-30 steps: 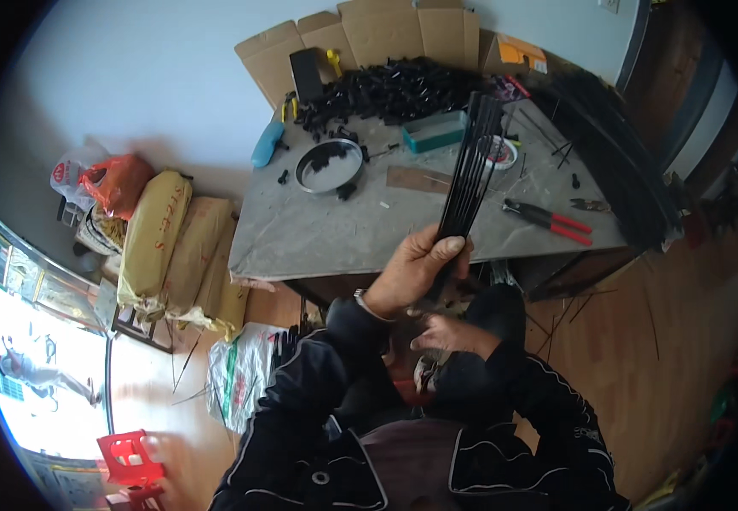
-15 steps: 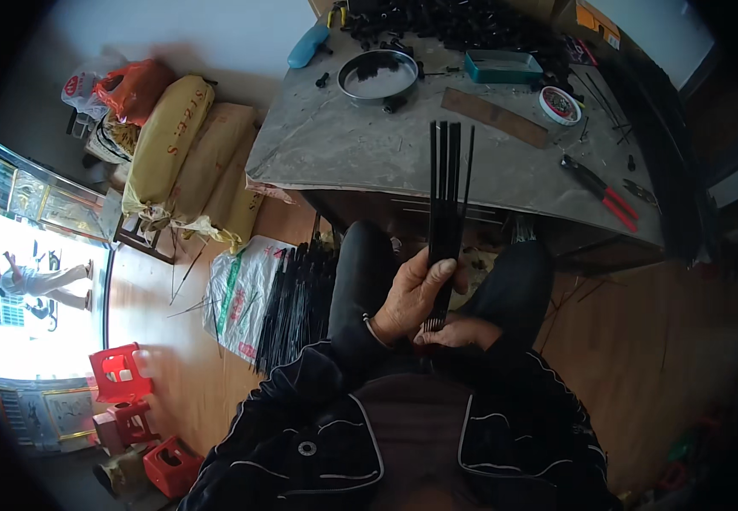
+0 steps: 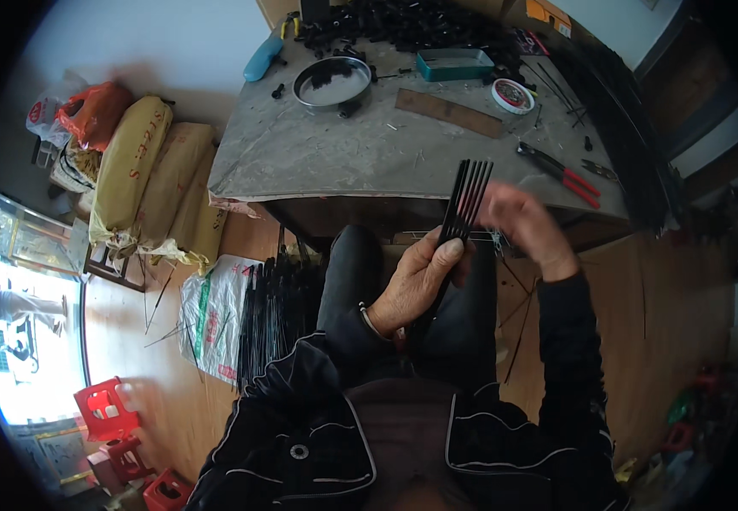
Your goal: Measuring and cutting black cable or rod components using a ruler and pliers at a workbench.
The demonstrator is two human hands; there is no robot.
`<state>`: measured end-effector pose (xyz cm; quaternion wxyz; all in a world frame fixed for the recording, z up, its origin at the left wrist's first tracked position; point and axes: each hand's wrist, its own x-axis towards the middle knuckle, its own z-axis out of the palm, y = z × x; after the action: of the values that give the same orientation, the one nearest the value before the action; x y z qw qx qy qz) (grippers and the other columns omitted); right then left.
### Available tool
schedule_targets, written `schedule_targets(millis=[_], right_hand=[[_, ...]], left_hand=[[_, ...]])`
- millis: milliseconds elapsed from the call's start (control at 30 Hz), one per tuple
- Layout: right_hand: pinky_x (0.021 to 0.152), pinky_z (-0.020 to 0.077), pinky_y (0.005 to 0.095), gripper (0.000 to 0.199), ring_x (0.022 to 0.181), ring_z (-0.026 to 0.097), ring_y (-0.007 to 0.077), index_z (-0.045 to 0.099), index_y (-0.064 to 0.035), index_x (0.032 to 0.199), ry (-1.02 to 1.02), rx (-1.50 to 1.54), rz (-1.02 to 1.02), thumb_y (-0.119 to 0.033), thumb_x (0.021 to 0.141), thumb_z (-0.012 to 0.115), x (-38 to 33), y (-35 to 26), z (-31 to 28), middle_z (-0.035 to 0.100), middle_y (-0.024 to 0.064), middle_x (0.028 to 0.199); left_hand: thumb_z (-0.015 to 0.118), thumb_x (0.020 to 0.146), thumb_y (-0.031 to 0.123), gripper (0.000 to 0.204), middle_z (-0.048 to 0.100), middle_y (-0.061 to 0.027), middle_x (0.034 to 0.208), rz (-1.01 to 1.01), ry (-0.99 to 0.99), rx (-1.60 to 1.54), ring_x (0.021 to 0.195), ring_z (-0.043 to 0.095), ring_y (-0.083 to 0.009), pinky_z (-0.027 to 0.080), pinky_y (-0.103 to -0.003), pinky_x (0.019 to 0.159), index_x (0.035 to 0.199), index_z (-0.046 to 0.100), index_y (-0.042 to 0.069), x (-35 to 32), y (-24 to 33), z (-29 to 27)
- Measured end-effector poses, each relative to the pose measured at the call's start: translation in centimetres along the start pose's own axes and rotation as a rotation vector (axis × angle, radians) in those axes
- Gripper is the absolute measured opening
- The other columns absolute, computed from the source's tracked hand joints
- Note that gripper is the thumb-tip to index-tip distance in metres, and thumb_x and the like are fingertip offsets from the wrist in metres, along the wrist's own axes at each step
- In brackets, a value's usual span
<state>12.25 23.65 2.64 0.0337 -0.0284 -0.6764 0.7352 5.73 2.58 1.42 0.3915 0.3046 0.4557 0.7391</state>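
My left hand is closed around a bundle of thin black rods, its thumb pressed across them. Their upper ends fan slightly apart above the fist and lean a little right; the lower part is mostly hidden by the hand and dark clothing. Just right of those upper ends is my right hand, raised and smeared by motion. Its fingers blur, so whether they touch a rod does not show. Both hands are above my knees, at the near edge of the grey table.
On the table are a round metal bowl, a teal tray, a rusty flat bar, a small round tub and red-handled pliers. Black parts heap behind. More black rods lie at my left, near stuffed sacks.
My right hand has left the rods' lower ends and swung up and right, beside their tops. The bundle in my left hand sits lower and tilts more. The whole view has shifted.
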Motion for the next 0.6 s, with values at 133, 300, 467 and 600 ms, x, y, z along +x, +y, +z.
schedule_targets(millis=[133,300,467,600], right_hand=[[0.097,0.0473,0.0373,0.059,0.116,0.057,0.0311,0.043,0.0025,0.136,-0.040,0.157,-0.336,-0.041,0.097,0.050,2.5,-7.6,3.2,0.056,0.0199,0.128],[0.092,0.0494,0.0368,0.045,0.114,0.059,0.0308,0.047,0.0012,0.132,-0.139,0.156,-0.417,-0.030,0.100,0.046,0.4,-8.8,5.9,0.057,0.0200,0.126],[0.080,0.0526,0.0300,0.031,0.093,0.065,0.0187,0.057,0.0026,0.119,0.339,-0.254,-0.192,-0.019,0.098,0.053,-0.7,-4.5,4.9,0.065,0.0133,0.108],[0.070,0.0483,0.0241,0.017,0.077,0.058,0.0091,0.062,0.0032,0.102,0.156,-0.557,0.023,-0.011,0.092,0.060,-1.1,-2.2,3.8,0.064,0.0042,0.086]], left_hand=[[0.041,0.103,0.038,0.040,0.057,-0.0015,0.083,-0.118,-0.045,-0.164,0.075,0.052,-0.0092,0.044,-0.023,0.070,0.105,0.056,0.001,0.5,-0.3,0.1],[0.044,0.102,0.024,0.024,0.059,-0.0047,0.084,-0.277,0.147,-0.216,0.065,0.056,-0.0134,0.048,-0.026,0.061,0.106,0.053,0.002,0.6,0.0,-1.2],[0.046,0.101,0.016,0.020,0.061,-0.0083,0.091,-0.198,0.153,-0.228,0.069,0.061,-0.0178,0.052,-0.030,0.062,0.116,0.047,0.003,-0.1,-0.5,-1.1],[0.046,0.100,0.014,0.026,0.061,-0.0110,0.102,-0.208,0.134,-0.282,0.084,0.066,-0.0220,0.056,-0.034,0.074,0.124,0.045,0.004,-0.2,-0.8,-0.9]])
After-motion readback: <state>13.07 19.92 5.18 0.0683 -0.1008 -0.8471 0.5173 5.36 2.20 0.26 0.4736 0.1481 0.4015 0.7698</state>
